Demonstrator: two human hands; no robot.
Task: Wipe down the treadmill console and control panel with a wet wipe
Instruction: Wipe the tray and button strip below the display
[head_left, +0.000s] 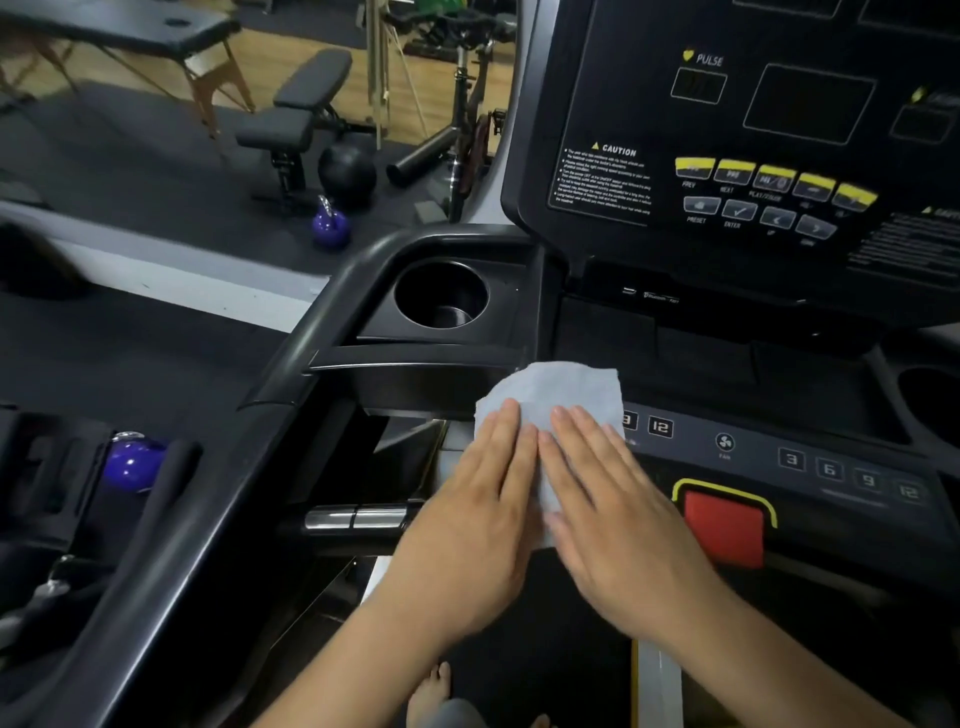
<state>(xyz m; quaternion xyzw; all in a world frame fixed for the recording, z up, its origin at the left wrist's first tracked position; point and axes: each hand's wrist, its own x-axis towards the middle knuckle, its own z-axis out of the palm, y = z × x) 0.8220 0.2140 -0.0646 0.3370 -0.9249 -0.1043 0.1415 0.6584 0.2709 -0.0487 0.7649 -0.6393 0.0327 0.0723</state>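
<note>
Now left hand (483, 499) and right hand (618, 512) press flat, fingers straight, on the wet wipe (561, 395) at the left edge of the control panel (753, 457). Rightward, above the red button (724, 525), the panel lies uncovered.

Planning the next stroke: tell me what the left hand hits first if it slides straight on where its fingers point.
The left hand, flat on the wipe, would probably meet the raised front lip of the cup holder tray first; depth there is unclear.
</note>
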